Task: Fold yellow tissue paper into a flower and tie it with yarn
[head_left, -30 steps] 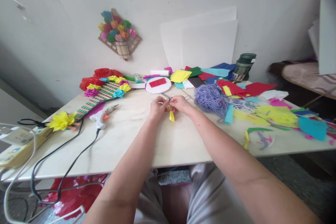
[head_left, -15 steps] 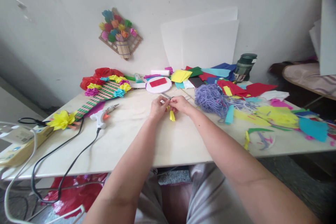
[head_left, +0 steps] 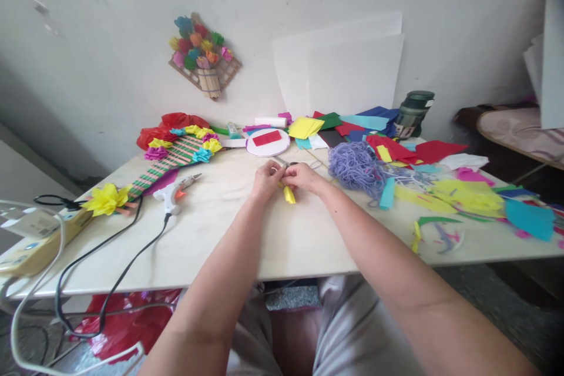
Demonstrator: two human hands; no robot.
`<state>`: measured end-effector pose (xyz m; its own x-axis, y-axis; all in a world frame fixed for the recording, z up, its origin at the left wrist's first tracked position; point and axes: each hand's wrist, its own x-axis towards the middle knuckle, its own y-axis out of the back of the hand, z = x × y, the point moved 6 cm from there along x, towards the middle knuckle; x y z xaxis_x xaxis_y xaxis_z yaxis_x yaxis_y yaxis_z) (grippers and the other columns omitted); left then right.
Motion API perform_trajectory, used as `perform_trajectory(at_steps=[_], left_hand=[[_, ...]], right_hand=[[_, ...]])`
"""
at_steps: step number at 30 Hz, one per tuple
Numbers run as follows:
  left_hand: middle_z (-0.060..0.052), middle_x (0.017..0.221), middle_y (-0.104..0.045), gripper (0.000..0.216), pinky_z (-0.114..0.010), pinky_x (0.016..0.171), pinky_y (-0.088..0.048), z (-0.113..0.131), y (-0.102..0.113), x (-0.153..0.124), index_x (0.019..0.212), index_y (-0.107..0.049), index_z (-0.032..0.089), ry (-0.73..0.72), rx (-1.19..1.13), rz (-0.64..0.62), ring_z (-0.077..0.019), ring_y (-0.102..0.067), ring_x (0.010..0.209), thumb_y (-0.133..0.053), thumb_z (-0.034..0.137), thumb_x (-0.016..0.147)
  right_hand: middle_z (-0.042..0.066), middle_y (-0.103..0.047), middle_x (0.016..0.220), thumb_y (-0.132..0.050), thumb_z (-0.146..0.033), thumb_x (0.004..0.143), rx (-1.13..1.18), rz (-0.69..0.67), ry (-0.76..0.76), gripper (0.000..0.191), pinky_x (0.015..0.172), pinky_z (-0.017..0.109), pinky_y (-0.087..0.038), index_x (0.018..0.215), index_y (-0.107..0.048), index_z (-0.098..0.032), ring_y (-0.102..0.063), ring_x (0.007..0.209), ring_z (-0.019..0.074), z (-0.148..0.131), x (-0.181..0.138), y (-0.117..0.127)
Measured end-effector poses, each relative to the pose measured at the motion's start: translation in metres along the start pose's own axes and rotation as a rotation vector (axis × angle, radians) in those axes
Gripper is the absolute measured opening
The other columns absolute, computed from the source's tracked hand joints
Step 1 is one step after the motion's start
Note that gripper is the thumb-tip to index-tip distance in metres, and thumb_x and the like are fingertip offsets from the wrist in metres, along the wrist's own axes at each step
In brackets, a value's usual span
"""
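Close together over the middle of the table, both my hands pinch a small bunched piece of yellow paper (head_left: 289, 194). Its gathered end lies between the fingers, and the loose end hangs down toward me. My left hand (head_left: 267, 178) grips it from the left, fingers closed. From the other side my right hand (head_left: 303, 177) has its thumb and fingertips pressed together at the same spot. Just behind the fingers lies what looks like a pair of scissors (head_left: 282, 161), partly hidden. A white oval card (head_left: 253, 150) bearing a red paper rectangle (head_left: 267, 138) rests beyond the hands.
A white glue gun (head_left: 170, 195) with a dark cord lies left, near a power strip (head_left: 53, 244). Behind it is a woven green piece with paper flowers (head_left: 154, 173). Purple yarn (head_left: 355, 165), coloured paper sheets (head_left: 467, 197) and a dark jar (head_left: 414, 114) stand to the right.
The yellow paper's hanging end has turned slightly and looks wider. Both hands keep nearly the same place and hold. The whole view has shifted very slightly.
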<state>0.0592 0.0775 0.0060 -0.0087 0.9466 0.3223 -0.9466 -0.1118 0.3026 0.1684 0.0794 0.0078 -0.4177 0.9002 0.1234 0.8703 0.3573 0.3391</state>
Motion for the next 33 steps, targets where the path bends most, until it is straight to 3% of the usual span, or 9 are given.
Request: perform_trajectory(at_steps=[8, 12, 19, 27, 30, 33], left_hand=[[0.008, 0.045, -0.044, 0.023, -0.016, 0.033, -0.024, -0.004, -0.002, -0.001, 0.069, -0.047, 0.018, 0.083, -0.115, -0.017, -0.0037, -0.031, 0.031, -0.057, 0.04, 0.068], [0.007, 0.044, -0.04, 0.026, -0.017, 0.032, -0.027, -0.007, 0.002, 0.0, 0.069, -0.048, 0.019, 0.133, -0.105, 0.011, -0.0046, -0.032, 0.029, -0.053, 0.044, 0.071], [0.007, 0.042, -0.04, 0.016, -0.019, 0.035, -0.028, -0.006, 0.002, -0.002, 0.068, -0.05, 0.019, 0.17, -0.085, -0.01, -0.006, -0.031, 0.031, -0.055, 0.034, 0.067], [0.0, 0.057, -0.055, 0.008, -0.024, 0.055, -0.035, -0.003, 0.015, 0.001, 0.062, -0.059, 0.02, 0.064, 0.31, 0.14, -0.0144, -0.05, 0.058, -0.056, 0.027, 0.062], [-0.001, 0.061, -0.058, 0.009, -0.026, 0.06, -0.037, 0.0, 0.021, 0.0, 0.069, -0.06, 0.022, 0.052, 0.418, 0.209, -0.0173, -0.053, 0.065, -0.053, 0.026, 0.065], [-0.005, 0.073, -0.061, 0.013, -0.03, 0.069, -0.039, 0.004, 0.026, -0.002, 0.076, -0.061, 0.024, 0.027, 0.523, 0.256, -0.0219, -0.053, 0.084, -0.053, 0.023, 0.067]], right_hand=[[-0.004, -0.048, 0.044, -0.055, -0.022, 0.068, -0.119, 0.069, 0.061, 0.021, 0.044, 0.018, -0.039, 0.049, -0.051, -0.015, -0.046, 0.042, 0.007, -0.002, 0.001, 0.004], [-0.003, -0.052, 0.046, -0.056, -0.018, 0.068, -0.096, 0.059, 0.021, 0.016, 0.044, 0.018, -0.039, 0.052, -0.057, -0.013, -0.046, 0.041, 0.0068, -0.002, 0.001, 0.006], [-0.002, -0.054, 0.046, -0.056, -0.015, 0.072, -0.009, 0.116, -0.09, 0.019, 0.041, 0.018, -0.04, 0.054, -0.058, -0.013, -0.045, 0.039, 0.0062, -0.001, -0.001, 0.009], [-0.002, -0.057, 0.048, -0.056, -0.005, 0.072, 0.106, 0.139, -0.16, 0.017, 0.041, 0.017, -0.043, 0.058, -0.054, -0.013, -0.049, 0.039, 0.006, 0.004, -0.001, 0.009], [-0.002, -0.057, 0.048, -0.058, -0.005, 0.071, 0.111, 0.137, -0.156, 0.016, 0.041, 0.016, -0.043, 0.057, -0.054, -0.013, -0.049, 0.039, 0.0053, 0.005, -0.001, 0.011], [-0.002, -0.057, 0.047, -0.055, -0.003, 0.072, 0.11, 0.14, -0.159, 0.017, 0.041, 0.016, -0.043, 0.058, -0.054, -0.013, -0.048, 0.038, 0.005, 0.004, -0.001, 0.012]])
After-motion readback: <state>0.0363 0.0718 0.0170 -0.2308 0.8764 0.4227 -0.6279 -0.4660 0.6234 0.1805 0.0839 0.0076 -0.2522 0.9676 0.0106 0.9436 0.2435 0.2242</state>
